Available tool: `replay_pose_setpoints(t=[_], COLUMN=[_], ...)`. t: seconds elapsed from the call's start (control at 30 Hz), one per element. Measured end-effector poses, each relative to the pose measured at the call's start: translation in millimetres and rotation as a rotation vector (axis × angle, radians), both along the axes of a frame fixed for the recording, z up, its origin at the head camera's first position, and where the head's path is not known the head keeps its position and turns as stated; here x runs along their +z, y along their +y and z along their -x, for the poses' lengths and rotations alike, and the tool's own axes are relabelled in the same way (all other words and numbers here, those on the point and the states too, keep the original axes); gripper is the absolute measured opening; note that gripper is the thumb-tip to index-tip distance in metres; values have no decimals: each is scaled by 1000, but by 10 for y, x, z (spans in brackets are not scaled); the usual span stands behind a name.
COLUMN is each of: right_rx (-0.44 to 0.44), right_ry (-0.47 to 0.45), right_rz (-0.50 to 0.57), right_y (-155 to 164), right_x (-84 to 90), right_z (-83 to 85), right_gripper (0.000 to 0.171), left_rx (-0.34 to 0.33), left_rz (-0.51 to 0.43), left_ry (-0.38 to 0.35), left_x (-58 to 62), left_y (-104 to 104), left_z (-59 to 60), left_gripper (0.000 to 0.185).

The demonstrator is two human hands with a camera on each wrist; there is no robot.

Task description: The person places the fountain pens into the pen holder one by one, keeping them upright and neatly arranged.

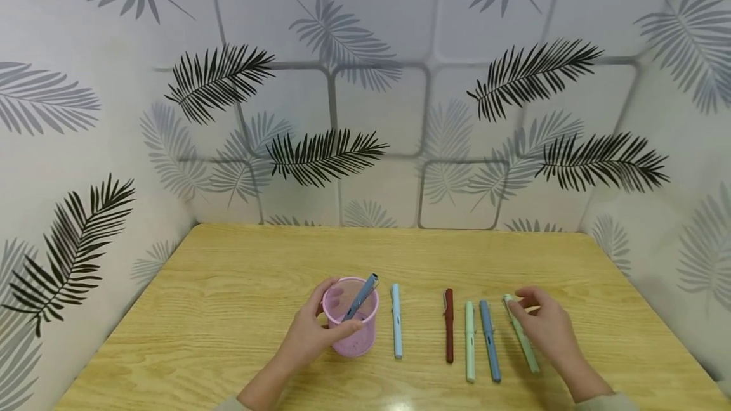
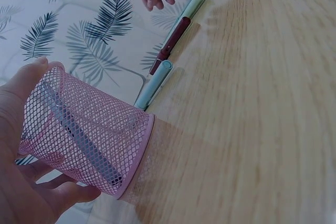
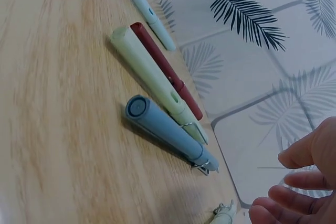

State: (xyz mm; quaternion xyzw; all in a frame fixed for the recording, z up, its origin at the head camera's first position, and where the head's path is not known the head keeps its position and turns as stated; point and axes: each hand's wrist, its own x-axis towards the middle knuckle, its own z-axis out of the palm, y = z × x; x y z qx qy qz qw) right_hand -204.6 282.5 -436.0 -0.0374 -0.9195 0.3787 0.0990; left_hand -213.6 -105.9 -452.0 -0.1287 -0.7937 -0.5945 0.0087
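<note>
My left hand [image 1: 313,333] grips a pink mesh cup [image 1: 351,328] standing on the wooden table [image 1: 228,297]; a blue-grey pen [image 1: 362,295] leans inside it. The left wrist view shows the left hand [image 2: 21,182] wrapped round the cup [image 2: 100,124], with the pen [image 2: 79,137] visible through the mesh. My right hand [image 1: 545,325] hovers over the clip end of a mint pen [image 1: 525,342], fingers loosely curled and holding nothing. In the right wrist view the fingers [image 3: 307,179] sit just beside that pen's tip [image 3: 224,214].
More pens lie side by side between the hands: light blue [image 1: 396,322], dark red [image 1: 448,327], light green [image 1: 469,342] and blue [image 1: 490,342]. Leaf-patterned walls [image 1: 365,113] close in the table at the back and both sides.
</note>
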Motion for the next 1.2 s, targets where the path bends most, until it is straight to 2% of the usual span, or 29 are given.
replay_pose_setpoints(t=[0.47, 0.83, 1.2], right_rx=[39, 34, 29], right_ry=[-155, -159, -239], right_rz=[-79, -125, -159], right_y=[123, 122, 86], right_x=[-106, -190, -158], right_z=[86, 151, 231], right_gripper=[42, 39, 43], left_rx=[12, 2, -6], left_rz=[10, 5, -4], left_ry=[-8, -3, -9], left_x=[-40, -38, -14], left_y=[-13, -16, -17], left_z=[12, 21, 12], left_gripper=[80, 80, 78])
